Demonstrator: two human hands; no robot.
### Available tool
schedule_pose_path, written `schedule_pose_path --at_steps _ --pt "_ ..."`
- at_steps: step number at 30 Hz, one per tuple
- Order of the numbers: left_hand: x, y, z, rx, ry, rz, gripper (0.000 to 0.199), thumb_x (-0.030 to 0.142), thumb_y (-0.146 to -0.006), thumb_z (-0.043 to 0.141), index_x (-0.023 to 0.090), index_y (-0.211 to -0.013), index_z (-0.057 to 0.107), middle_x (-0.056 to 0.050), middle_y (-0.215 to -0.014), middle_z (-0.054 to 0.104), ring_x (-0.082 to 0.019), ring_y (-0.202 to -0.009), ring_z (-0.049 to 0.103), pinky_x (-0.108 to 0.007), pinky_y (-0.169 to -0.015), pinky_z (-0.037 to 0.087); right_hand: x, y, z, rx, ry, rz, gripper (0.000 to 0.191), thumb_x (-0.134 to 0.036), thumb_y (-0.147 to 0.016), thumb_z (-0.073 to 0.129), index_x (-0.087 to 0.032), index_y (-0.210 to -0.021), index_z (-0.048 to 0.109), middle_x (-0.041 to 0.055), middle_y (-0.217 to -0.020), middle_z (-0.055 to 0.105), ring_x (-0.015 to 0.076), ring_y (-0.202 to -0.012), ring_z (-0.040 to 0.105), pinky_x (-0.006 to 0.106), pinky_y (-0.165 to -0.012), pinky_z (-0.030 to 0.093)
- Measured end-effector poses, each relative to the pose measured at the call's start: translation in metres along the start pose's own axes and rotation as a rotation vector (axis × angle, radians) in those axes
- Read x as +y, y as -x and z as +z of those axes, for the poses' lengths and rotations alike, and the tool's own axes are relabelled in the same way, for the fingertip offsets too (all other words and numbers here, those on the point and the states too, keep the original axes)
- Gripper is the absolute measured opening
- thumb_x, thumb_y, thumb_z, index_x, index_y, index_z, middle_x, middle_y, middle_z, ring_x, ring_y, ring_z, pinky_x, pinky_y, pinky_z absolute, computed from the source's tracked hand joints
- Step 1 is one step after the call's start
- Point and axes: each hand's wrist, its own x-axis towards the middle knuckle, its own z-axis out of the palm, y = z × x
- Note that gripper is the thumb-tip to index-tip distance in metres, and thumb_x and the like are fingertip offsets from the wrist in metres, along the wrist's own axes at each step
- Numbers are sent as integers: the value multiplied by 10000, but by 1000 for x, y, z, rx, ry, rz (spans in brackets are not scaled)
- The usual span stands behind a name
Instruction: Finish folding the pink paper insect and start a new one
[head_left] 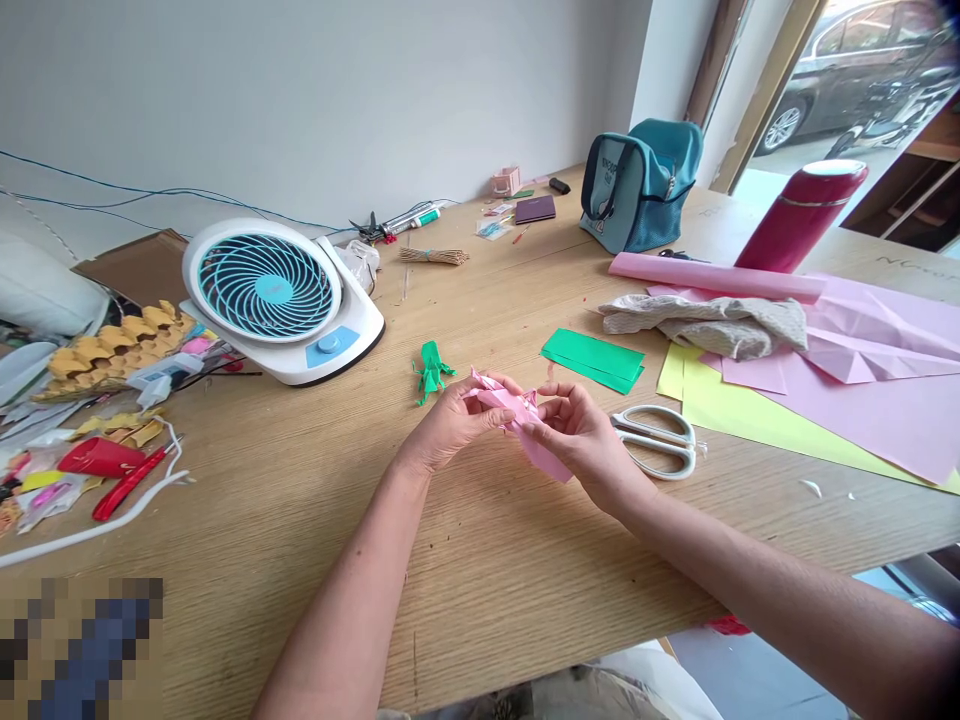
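A folded piece of pink paper is held between my two hands above the wooden table. My left hand pinches its upper left part, thumb on top. At its right side, the thumb and fingers of my right hand close on the paper. A green folded paper figure lies just beyond my left hand. Two green paper strips rest past my right hand. White-handled scissors lie right beside my right hand, their blades hidden.
A white fan stands at the left, with mixed scraps and an egg carton beyond it. At the right are yellow paper, pink sheets, a grey cloth, a red bottle and a teal bag.
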Motion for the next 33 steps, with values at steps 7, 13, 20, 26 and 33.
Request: schedule_pose_path --at_steps 7,13,20,26,33 --pt "6 0 4 -25 -67 14 198 291 -724 812 184 -863 719 -25 -835 674 -139 -765 611 -229 -688 513 1 0 0 -2 1 -8 550 -386 -664 858 -242 -1042 485 -35 -823 613 122 -746 609 259 -678 488" --pt "1 -1 2 -29 -39 0 319 376 -753 802 155 -960 703 -51 -930 673 -145 -844 619 -228 -739 514 2 -1 -1 -7 23 -15 548 -410 -670 853 -245 -1045 490 -36 -821 610 137 -745 634 278 -667 507" --pt "-6 4 4 73 66 -53 435 539 -790 732 137 -925 638 -19 -810 628 -116 -699 595 -228 -632 519 7 -1 0 -48 -22 -5 551 -371 -663 858 -246 -1039 474 -53 -784 610 131 -723 635 279 -664 533" --pt "-6 6 2 37 -20 -84 426 517 -781 745 117 -896 658 -40 -792 662 -121 -684 603 -219 -618 496 15 -1 -1 -35 34 0 569 -369 -641 865 -247 -1053 491 -44 -839 586 108 -710 599 259 -641 527" --pt "-3 7 -2 -56 -80 -67 440 533 -785 733 122 -921 656 -43 -886 640 -115 -684 602 -225 -604 486 16 1 0 -50 70 15 559 -386 -650 852 -247 -1057 495 -27 -917 559 113 -729 620 271 -641 545"
